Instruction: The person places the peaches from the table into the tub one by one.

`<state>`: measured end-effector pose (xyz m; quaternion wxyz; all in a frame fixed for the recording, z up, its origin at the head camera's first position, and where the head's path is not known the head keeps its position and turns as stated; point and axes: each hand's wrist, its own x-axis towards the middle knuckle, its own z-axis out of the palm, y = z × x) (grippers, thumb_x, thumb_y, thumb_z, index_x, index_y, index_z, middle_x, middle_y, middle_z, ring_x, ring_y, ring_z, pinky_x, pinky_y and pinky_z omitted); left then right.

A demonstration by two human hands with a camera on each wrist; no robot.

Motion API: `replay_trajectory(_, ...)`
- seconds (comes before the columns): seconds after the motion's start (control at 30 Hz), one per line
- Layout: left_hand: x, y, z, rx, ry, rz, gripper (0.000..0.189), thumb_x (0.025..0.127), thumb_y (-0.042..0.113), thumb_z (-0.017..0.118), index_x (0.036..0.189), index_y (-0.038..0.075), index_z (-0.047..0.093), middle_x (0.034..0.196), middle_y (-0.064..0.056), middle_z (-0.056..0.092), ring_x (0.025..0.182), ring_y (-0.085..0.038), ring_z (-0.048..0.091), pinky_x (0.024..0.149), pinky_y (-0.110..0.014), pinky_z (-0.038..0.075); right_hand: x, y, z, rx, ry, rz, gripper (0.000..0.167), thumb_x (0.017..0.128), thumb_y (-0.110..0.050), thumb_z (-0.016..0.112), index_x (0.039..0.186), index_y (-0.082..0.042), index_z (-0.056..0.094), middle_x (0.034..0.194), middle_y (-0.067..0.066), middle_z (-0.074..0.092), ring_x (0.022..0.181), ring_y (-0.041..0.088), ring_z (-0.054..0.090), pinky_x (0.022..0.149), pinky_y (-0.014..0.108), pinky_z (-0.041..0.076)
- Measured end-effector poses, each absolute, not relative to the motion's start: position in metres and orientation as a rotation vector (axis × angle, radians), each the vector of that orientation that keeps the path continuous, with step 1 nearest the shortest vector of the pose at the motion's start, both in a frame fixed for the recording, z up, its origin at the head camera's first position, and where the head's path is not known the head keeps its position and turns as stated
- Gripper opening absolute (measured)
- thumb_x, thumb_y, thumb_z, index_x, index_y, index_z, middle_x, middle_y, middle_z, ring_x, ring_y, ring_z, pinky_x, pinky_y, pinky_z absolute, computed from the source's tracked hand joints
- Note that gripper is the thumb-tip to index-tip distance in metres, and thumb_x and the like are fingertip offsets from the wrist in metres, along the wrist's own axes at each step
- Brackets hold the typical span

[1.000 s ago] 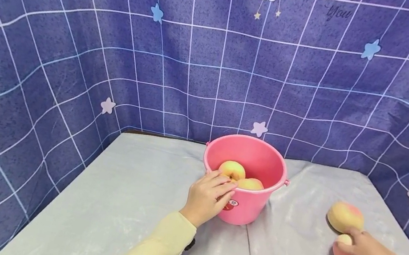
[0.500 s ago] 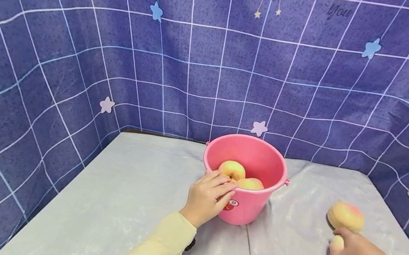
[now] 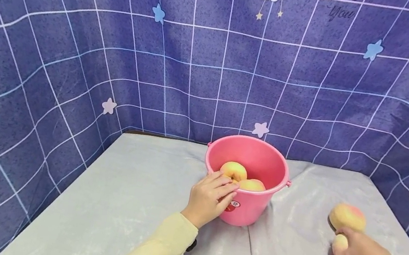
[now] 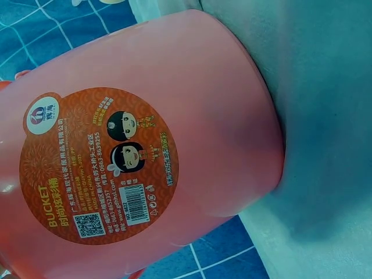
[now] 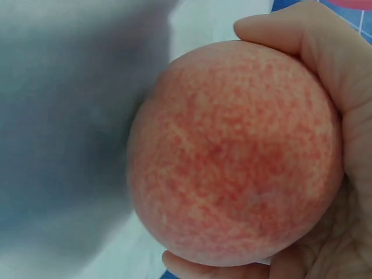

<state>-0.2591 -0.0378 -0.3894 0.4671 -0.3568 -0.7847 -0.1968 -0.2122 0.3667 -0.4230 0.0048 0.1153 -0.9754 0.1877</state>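
A pink bucket (image 3: pixel 242 206) stands at the middle of the table, with two yellowish peaches visible inside, one peach (image 3: pixel 234 170) behind the other peach (image 3: pixel 252 185). My left hand (image 3: pixel 209 196) grips its near-left rim, fingertips over the edge. The left wrist view shows the bucket's side with a round orange label (image 4: pixel 99 165). At the right, my right hand (image 3: pixel 366 251) holds a red-speckled peach (image 5: pixel 232 157), fingers and thumb around opposite sides, low over the cloth. Just behind that hand lies another yellow and pink peach (image 3: pixel 348 217).
A pale grey cloth (image 3: pixel 129 187) covers the table, with a crease running forward from the bucket. Behind and along the sides hangs a blue grid-patterned curtain (image 3: pixel 181 74). The bucket has a small handle knob (image 3: pixel 288 184) on its right.
My right hand has settled further over the nearer peach, its fingers now wrapped closer round it. My left hand keeps its place on the bucket rim.
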Motion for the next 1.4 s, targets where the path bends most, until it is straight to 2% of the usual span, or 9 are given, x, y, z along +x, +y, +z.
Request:
replay_trajectory(0.13,-0.259,-0.037,-0.389,-0.875,-1.922,-0.495,0.023,0.075,0.02,0.081,0.099,0.018,0.078,0.091,0.001,0.071,0.103,-0.02,0.064,0.097,-0.038,0.047,-0.212,0.362,-0.417,0.384,-2.968,0.528,0.022,0.075,-0.018,0.066,0.093,-0.006,0.06,0.071,0.001,0.056,0.062,0.017,0.05,0.056,0.035,0.046)
replay_trajectory(0.33,-0.26,-0.039,-0.389,-0.885,-1.902,-0.49,0.025,0.074,0.02,0.081,0.099,0.017,0.078,0.091,0.0,0.071,0.101,-0.022,0.064,0.095,-0.039,0.048,-0.213,0.356,-0.407,0.359,-2.916,0.383,0.036,0.074,-0.023,0.069,0.101,-0.002,0.062,0.084,0.016,0.062,0.072,0.032,0.061,0.062,0.049,0.05)
replay_trajectory(0.63,-0.265,-0.041,-0.399,-0.922,-1.822,-0.498,0.026,0.073,0.016,0.08,0.099,0.014,0.078,0.1,-0.005,0.071,0.104,-0.028,0.063,0.092,-0.047,0.049,-0.211,0.35,-0.4,0.336,-2.889,0.404,0.04,0.071,-0.025,0.072,0.102,-0.003,0.062,0.086,0.017,0.062,0.071,0.027,0.059,0.056,0.043,0.047)
replay_trajectory(0.8,-0.263,-0.04,-0.398,-0.915,-1.838,-0.477,0.019,0.082,0.02,0.074,0.101,0.015,0.077,0.106,-0.005,0.07,0.109,-0.029,0.061,0.095,-0.05,0.047,-0.212,0.348,-0.395,0.365,-2.803,0.486,0.04,0.068,-0.022,0.075,0.101,-0.004,0.062,0.094,0.016,0.06,0.069,0.021,0.056,0.055,0.037,0.045)
replay_trajectory(1.0,-0.262,-0.037,-0.396,-0.89,-1.846,-0.453,0.018,0.089,0.026,0.067,0.099,0.016,0.078,0.105,-0.004,0.071,0.108,-0.028,0.062,0.095,-0.05,0.047,-0.213,0.341,-0.384,0.343,-2.749,0.479,0.045,0.069,-0.026,0.077,0.106,-0.005,0.063,0.104,0.023,0.061,0.077,0.029,0.06,0.054,0.039,0.046)
replay_trajectory(1.13,-0.262,-0.034,-0.395,-0.87,-1.857,-0.478,0.017,0.085,0.024,0.072,0.098,0.016,0.078,0.104,-0.003,0.071,0.109,-0.028,0.062,0.097,-0.049,0.045,-0.214,0.336,-0.374,0.288,-2.746,0.478,0.052,0.073,-0.032,0.075,0.114,-0.005,0.06,0.108,0.024,0.06,0.079,0.035,0.062,0.053,0.043,0.046)
replay_trajectory(1.4,-0.259,-0.029,-0.393,-0.828,-1.835,-0.547,0.027,0.068,0.022,0.086,0.094,0.014,0.079,0.099,-0.004,0.073,0.106,-0.026,0.063,0.092,-0.051,0.048,-0.217,0.33,-0.362,0.343,-2.597,0.458,0.053,0.068,-0.029,0.078,0.113,-0.005,0.061,0.105,0.023,0.062,0.08,0.037,0.062,0.052,0.04,0.044)
